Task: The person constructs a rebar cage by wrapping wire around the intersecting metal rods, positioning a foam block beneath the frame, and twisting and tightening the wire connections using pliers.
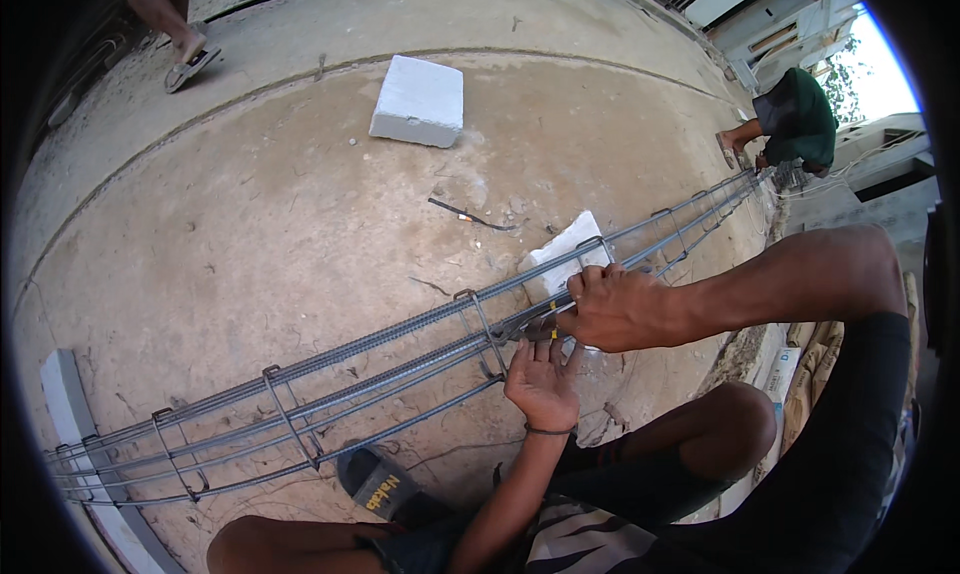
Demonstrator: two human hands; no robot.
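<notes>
A long cage of steel reinforcing bars [380, 359] with square stirrups [287, 409] runs from lower left to upper right. My right hand [622, 309] is closed in a fist over the cage, just right of a stirrup. What it grips is mostly hidden; a dark piece with yellow marks [545, 331] shows beside its fingers. Just below, my left hand [543, 386] is turned palm up, its fingers stretched toward the lower bars and that dark piece. Under the cage by my right hand lies a white block [566, 254].
Another white block [418, 101] lies on the concrete floor beyond the cage. A pale beam [95, 444] supports its left end. At the far right end a person in dark green [800, 119] bends over; another person's foot [190, 62] is at upper left. A dark strip [465, 215] lies beyond the bars.
</notes>
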